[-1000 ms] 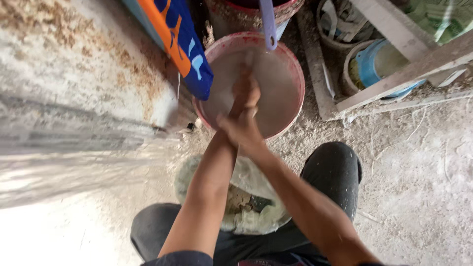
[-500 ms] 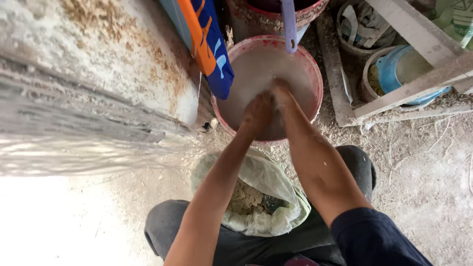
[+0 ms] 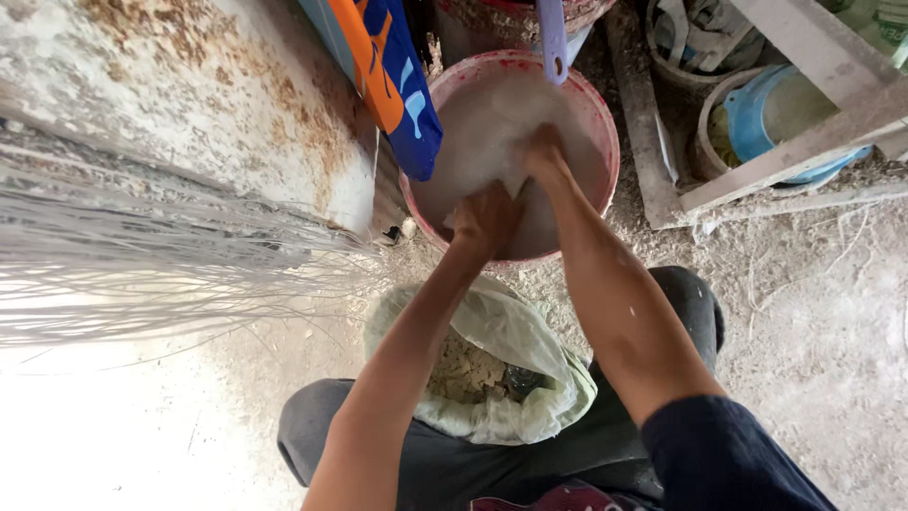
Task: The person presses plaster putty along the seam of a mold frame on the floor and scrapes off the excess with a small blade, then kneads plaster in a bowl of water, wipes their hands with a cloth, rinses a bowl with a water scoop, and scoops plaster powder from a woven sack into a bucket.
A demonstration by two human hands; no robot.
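A red bucket (image 3: 605, 132) full of cloudy whitish water stands on the ground in front of my knees. My left hand (image 3: 484, 220) is at the bucket's near side, fingers curled at the water's surface. My right hand (image 3: 541, 151) reaches further in, over the middle of the water, with something pale and blurred under it. Both hands are close together. What they grip, if anything, is hidden by the water and blur. A purple handle (image 3: 551, 38) hangs over the bucket's far rim.
An open pale green sack (image 3: 539, 350) of yellowish lumps sits between my legs. Thin white strands (image 3: 170, 255) spread at the left below a stained wall. A blue and orange cloth (image 3: 397, 85) hangs left of the bucket. Wooden beams and other pails (image 3: 766, 114) crowd the upper right.
The view has shifted, so the bucket sits more central. My hands, pressed together over the near rim a second ago, have moved apart, the right reaching deeper into the water.
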